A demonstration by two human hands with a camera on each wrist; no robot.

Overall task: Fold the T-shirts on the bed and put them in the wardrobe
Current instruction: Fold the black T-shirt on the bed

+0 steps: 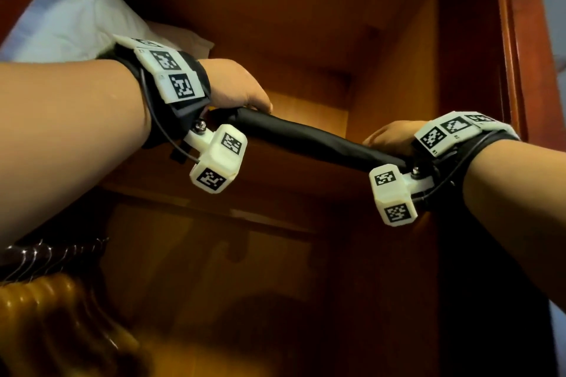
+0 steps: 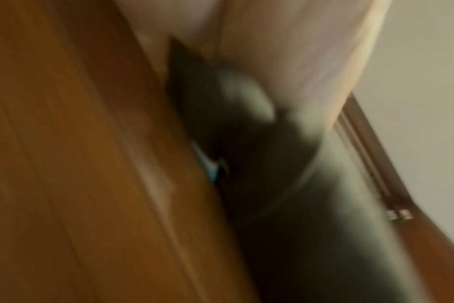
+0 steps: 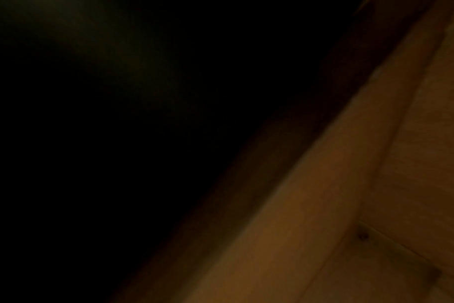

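Observation:
A folded black T-shirt [image 1: 309, 139] is held up at the front edge of a high wardrobe shelf [image 1: 306, 107]. My left hand [image 1: 242, 92] grips its left end from above. My right hand [image 1: 390, 136] grips its right end. Fingers of both hands are hidden behind the cloth. The left wrist view is blurred and shows the black T-shirt [image 2: 285, 205] against wood. In the right wrist view the dark cloth [image 3: 117, 164] fills most of the picture beside the shelf wood [image 3: 324, 205].
The wardrobe's right wall [image 1: 398, 70] and door frame [image 1: 514, 40] stand close to my right hand. A white pillow [image 1: 76, 18] lies on the shelf at the upper left. Hangers [image 1: 46, 257] with a garment hang lower left.

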